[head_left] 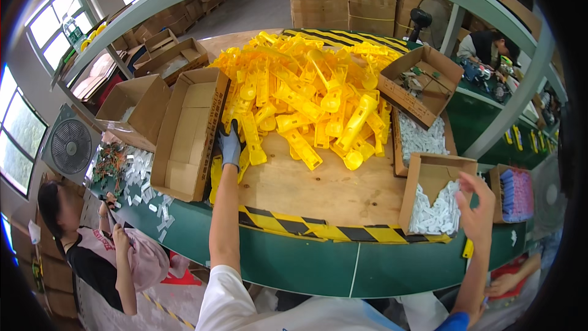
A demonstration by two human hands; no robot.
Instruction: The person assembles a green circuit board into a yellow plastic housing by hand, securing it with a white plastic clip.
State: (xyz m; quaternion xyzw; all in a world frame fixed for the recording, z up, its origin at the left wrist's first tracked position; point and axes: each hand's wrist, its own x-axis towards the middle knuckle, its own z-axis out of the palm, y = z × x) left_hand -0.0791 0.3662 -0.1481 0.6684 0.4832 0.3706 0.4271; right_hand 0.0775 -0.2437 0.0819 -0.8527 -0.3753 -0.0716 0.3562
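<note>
My left hand [229, 148], in a grey and black glove, reaches to the left edge of a heap of yellow plastic parts [300, 95], beside a long cardboard box [184, 132]. Its fingers are spread and touch or nearly touch the nearest parts; I see nothing held. Bare and raised, my right hand [478, 205] is over the right side of a cardboard box [436, 168] of small white plastic pieces [433, 211]. Its fingers are apart and slightly curled, with nothing visible between them.
A wooden board [294, 199] edged with black-yellow tape lies under the heap. More cardboard boxes [422, 83] stand at both sides. Grey metal posts [517, 98] frame the bench. One co-worker [116, 251] is at left; others are at right. Loose white pieces [138, 171] lie on the green tabletop.
</note>
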